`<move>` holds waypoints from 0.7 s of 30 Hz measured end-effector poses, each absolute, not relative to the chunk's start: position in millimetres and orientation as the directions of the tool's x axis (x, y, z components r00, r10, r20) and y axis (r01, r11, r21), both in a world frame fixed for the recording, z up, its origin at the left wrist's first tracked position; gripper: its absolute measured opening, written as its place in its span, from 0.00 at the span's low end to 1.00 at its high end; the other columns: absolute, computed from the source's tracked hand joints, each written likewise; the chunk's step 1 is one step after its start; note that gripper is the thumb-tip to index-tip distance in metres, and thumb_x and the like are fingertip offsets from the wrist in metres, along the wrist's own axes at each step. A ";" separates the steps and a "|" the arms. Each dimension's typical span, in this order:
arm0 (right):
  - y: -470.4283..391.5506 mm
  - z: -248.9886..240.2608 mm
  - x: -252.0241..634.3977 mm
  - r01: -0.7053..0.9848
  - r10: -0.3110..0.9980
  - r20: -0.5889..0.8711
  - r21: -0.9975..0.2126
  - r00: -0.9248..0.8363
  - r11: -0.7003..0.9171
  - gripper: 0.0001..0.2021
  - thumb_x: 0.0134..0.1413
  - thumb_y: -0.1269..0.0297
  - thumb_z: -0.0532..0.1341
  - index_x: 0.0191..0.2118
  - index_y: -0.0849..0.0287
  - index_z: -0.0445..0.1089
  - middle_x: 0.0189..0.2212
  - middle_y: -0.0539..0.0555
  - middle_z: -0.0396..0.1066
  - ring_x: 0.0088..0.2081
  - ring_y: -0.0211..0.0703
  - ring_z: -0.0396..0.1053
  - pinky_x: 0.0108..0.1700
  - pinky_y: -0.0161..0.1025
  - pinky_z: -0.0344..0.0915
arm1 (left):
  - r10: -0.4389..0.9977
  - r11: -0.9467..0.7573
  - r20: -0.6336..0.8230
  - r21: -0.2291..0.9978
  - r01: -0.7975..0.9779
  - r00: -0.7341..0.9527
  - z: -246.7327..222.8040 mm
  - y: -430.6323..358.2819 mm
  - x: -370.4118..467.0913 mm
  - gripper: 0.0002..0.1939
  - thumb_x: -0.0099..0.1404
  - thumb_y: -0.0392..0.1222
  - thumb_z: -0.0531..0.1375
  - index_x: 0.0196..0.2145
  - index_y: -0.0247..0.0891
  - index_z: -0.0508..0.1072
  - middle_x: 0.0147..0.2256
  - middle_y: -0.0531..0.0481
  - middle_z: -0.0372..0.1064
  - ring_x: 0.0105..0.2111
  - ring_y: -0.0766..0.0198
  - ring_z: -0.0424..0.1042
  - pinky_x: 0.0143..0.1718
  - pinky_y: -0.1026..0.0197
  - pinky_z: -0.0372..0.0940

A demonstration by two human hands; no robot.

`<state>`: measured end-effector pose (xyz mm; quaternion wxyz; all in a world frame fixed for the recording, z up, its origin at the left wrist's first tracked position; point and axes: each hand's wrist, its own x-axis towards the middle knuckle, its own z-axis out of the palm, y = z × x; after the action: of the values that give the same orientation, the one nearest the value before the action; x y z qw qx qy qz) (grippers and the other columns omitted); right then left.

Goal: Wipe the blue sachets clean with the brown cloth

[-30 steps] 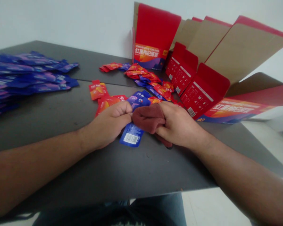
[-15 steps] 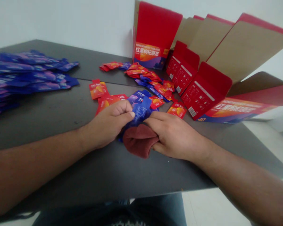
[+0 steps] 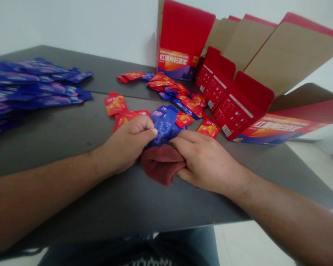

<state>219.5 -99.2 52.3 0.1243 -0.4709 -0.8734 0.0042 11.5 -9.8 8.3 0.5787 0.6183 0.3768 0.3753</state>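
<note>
The person sits close to a dark grey tabletop (image 3: 80,199), with both forearms bare and reaching inward over it. The left hand (image 3: 133,142) pinches the edge of a blue sachet (image 3: 166,127) between the thumb and the curled fingers. This sachet is in the middle, between the two hands, and its side with small white print faces up to us. The right hand (image 3: 209,159) has its fingers closed around a folded brown cloth (image 3: 163,166), which covers the lower part of the sachet; how firmly the cloth presses on it, I cannot tell. Just behind the hands lie several red-orange sachets (image 3: 115,105), some partly under a hand or under each other. Farther back, a loose heap of mixed sachets (image 3: 180,94), red and blue, stretches toward the cartons. On the person's left side, well apart from the hands, is a large pile of blue sachets (image 3: 36,90). At the back stands a red carton (image 3: 187,29) near the white wall (image 3: 72,22), and to the right of it are more open cartons (image 3: 285,129) with raised flaps, brown on the inner side.
</note>
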 end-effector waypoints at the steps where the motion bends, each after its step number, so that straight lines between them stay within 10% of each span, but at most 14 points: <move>1: -98.4 51.9 220.2 0.837 0.835 0.238 -0.124 -0.496 0.533 0.08 0.65 0.65 0.65 0.47 0.59 0.74 0.44 0.59 0.77 0.46 0.54 0.74 0.46 0.47 0.68 | 0.900 -0.034 0.022 0.999 0.018 0.435 7.3 -9.5 11.9 0.11 0.68 0.42 0.65 0.31 0.41 0.67 0.24 0.56 0.61 0.23 0.68 0.58 0.23 0.64 0.55; 21: -98.7 50.1 220.3 0.759 0.771 0.196 -0.145 -0.606 0.634 0.08 0.69 0.63 0.65 0.49 0.58 0.76 0.44 0.57 0.77 0.46 0.52 0.74 0.46 0.45 0.67 | 0.929 -0.066 0.036 0.995 0.068 0.369 5.4 -8.9 11.4 0.11 0.69 0.42 0.65 0.31 0.41 0.67 0.23 0.56 0.60 0.22 0.67 0.58 0.22 0.62 0.54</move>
<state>220.3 -98.7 50.1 0.1205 -0.4271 -0.8958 0.0237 11.4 -8.9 5.4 0.5511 0.6170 0.4040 0.3904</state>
